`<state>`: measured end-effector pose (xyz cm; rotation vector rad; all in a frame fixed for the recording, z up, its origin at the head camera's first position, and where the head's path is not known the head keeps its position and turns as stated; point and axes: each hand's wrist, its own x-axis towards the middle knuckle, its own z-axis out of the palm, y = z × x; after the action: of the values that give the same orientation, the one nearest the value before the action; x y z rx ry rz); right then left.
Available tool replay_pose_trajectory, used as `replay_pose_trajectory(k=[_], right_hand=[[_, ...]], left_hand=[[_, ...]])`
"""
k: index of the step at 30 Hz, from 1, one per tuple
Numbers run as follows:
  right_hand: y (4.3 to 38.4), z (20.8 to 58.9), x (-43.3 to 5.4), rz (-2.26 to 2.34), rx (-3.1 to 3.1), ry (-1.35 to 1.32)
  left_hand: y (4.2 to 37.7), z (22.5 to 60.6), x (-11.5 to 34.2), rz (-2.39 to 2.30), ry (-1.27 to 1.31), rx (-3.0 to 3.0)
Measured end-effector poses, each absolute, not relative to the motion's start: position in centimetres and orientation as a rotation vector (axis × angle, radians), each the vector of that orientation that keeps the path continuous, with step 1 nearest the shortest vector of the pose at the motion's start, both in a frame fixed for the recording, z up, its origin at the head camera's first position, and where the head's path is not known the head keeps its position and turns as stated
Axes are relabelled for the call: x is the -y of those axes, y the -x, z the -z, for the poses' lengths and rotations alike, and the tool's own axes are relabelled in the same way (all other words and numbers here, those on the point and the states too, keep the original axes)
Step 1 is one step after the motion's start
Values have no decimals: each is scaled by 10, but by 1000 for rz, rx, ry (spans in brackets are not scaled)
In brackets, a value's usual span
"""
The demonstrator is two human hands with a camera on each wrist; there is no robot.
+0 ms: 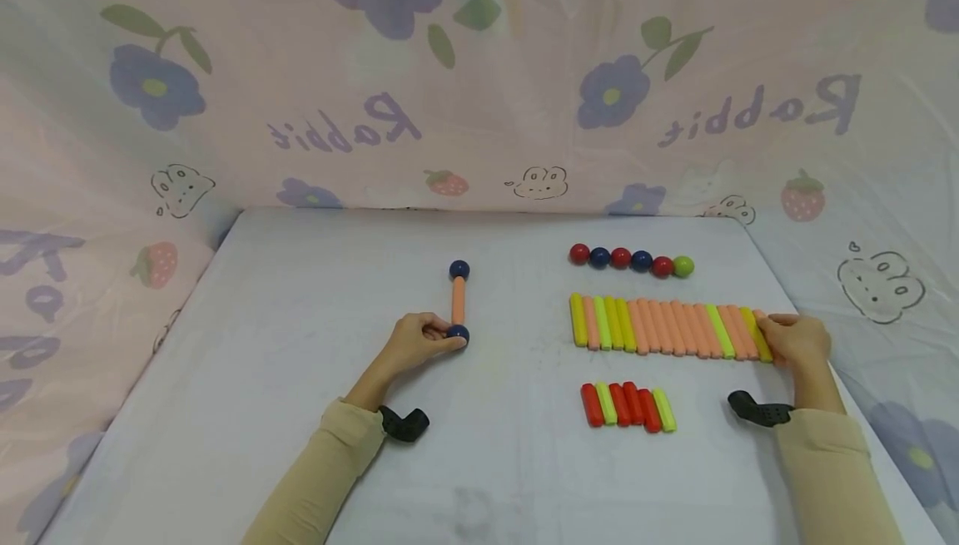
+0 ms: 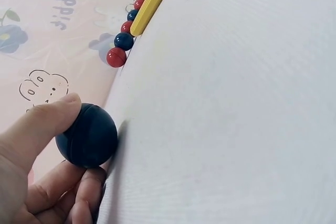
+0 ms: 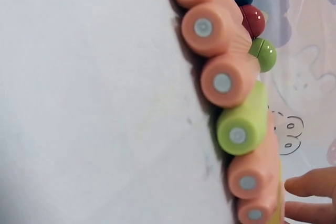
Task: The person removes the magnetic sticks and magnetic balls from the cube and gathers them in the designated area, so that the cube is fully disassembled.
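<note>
My left hand pinches a dark blue ball between thumb and fingers, close over the white table. That ball sits at the near end of an orange magnetic rod. A second blue ball is at the rod's far end, in line with it. On the right, my right hand grips the last orange rod of a long row; the fingers cover most of this rod. In the right wrist view, fingertips show beside the row, whose orange and green rods have grey metal end discs.
Behind the long row of rods lies a line of red, blue and green balls. Nearer me is a group of short red and yellow-green rods. A patterned cloth hangs along the table's back and sides.
</note>
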<state>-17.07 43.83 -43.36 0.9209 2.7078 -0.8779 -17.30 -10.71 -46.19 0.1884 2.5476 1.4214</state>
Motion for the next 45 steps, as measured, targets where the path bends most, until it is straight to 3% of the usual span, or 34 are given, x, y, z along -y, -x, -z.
replay_pose_trajectory(k=[6,12,20,30,37,45], right_hand=[[158,426,-420,814,-2952,-789],[147,420,-372,892,-3234,-454],[131,417,-287,1134,-3146,12],[128,443,-155,1390,-2775,456],[149,454,-88,1299,-2770,391],[166,454,-67,1243,-2792,317]], left_hand=[[172,463,107,-1419,-194,-2531],[172,461,107,-1427,-200,-2531],[173,461,103,-1452,-179,-2528],[173,461,100,-1471,-148,-2529],[181,458,96,-1439,-59,-2585],[199,457,93,-1593,87,-2438]])
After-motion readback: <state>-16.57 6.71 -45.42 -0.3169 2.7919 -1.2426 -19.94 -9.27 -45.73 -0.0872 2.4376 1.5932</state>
